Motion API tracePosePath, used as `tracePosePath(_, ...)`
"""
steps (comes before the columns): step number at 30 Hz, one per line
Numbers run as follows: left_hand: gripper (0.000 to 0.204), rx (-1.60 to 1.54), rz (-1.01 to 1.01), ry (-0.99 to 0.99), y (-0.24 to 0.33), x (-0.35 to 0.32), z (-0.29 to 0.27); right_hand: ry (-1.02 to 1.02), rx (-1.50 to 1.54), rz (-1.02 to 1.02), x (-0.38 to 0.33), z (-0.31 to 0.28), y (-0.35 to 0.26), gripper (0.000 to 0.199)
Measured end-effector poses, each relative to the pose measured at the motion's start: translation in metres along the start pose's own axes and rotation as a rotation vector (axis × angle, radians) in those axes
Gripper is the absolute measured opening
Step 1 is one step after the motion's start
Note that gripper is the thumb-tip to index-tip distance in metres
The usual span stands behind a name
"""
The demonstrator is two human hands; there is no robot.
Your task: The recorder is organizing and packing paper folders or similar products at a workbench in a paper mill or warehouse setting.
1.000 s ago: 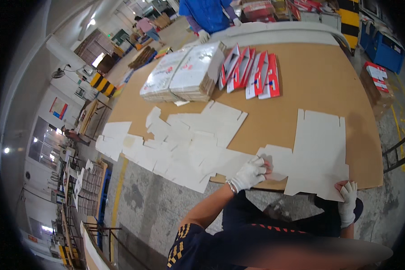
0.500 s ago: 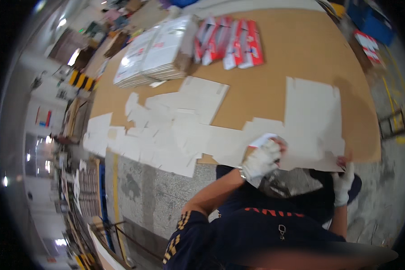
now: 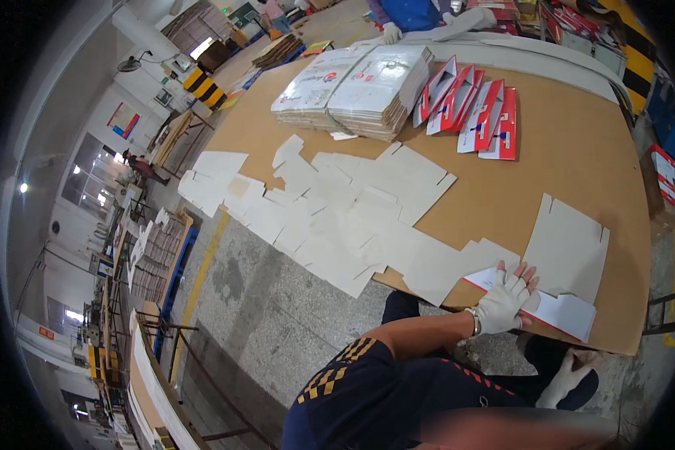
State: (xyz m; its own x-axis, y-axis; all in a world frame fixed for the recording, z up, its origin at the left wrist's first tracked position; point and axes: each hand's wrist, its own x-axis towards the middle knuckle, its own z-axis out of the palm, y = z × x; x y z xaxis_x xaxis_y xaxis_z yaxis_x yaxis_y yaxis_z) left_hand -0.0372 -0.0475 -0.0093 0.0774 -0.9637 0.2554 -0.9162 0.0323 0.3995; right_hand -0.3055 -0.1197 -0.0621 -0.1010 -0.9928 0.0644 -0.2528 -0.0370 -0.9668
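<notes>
My left hand, in a white glove with bare fingertips, lies flat with fingers spread. It presses on a folded-over strip of a cardboard blank at the table's near edge; the strip shows white with some red. The grey inner side of that cardboard blank stretches away beyond the fold. My right hand, gloved likewise, is off the table just below its near edge, thumb and fingers apart, with nothing visible in it. Left of my left hand, several overlapping flat cardboard blanks spread across the table, some jutting over its edge.
A tied stack of white cartons stands at the back of the brown table. Several folded red-and-white pieces lean beside it. Across the table is another person in blue with gloved hands. A blue pallet with stacked cardboard is at left.
The near edge of the blank is now folded over. My left hand has flattened onto it, while my right hand has left the blank and dropped below the table edge. The view has shifted.
</notes>
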Motion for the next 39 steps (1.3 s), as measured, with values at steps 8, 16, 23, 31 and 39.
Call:
tracePosePath(8, 0.081, 0.141, 0.204, -0.003, 0.047, -0.016, 0.055, -0.449, 0.400, 0.661, -0.070, 0.058, -0.028, 0.040)
tracePosePath(16, 0.106, 0.088, 0.124, -0.108, 0.032, -0.033, 0.000, -0.130, -0.090, -0.281, 0.011, 0.039, 0.024, 0.029)
tracePosePath(23, 0.075, -0.291, -0.137, -0.475, 0.030, -0.033, -0.003, -0.565, -0.780, -0.996, 0.021, 0.075, -0.037, 0.050)
tracePosePath(31, 0.052, 0.304, 0.140, 0.021, -0.058, -0.124, -0.054, -0.551, -0.859, -0.907, 0.055, 0.042, -0.032, 0.047)
tracePosePath(39, 0.025, -0.183, 0.236, 0.013, -0.096, -0.098, -0.071, -0.558, -0.822, -0.852, 0.062, 0.040, -0.028, 0.047)
